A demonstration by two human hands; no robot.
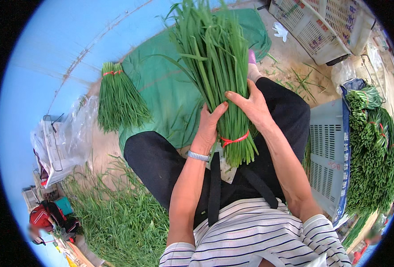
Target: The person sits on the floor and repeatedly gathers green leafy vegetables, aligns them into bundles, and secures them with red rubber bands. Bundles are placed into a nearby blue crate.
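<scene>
Both my hands are around a large bundle of long green leafy stalks, likely Chinese chives (217, 66). My left hand (213, 120) holds its left side, and my right hand (252, 101) holds its right side. A red tie (235, 139) circles the bundle near its cut ends, below my hands. The leaf tips fan out away from me. Tied bundles (120, 100) with red bands lie at the left edge of a green cloth (163, 83). The palms and some fingers are hidden behind the stalks.
Loose green leaves (127, 213) cover the floor at lower left. A plastic crate (325, 160) filled with tied bundles (372, 160) stands at right. More crates (310, 30) and a white glove (279, 31) are at upper right. A person in red (42, 217) is at far lower left.
</scene>
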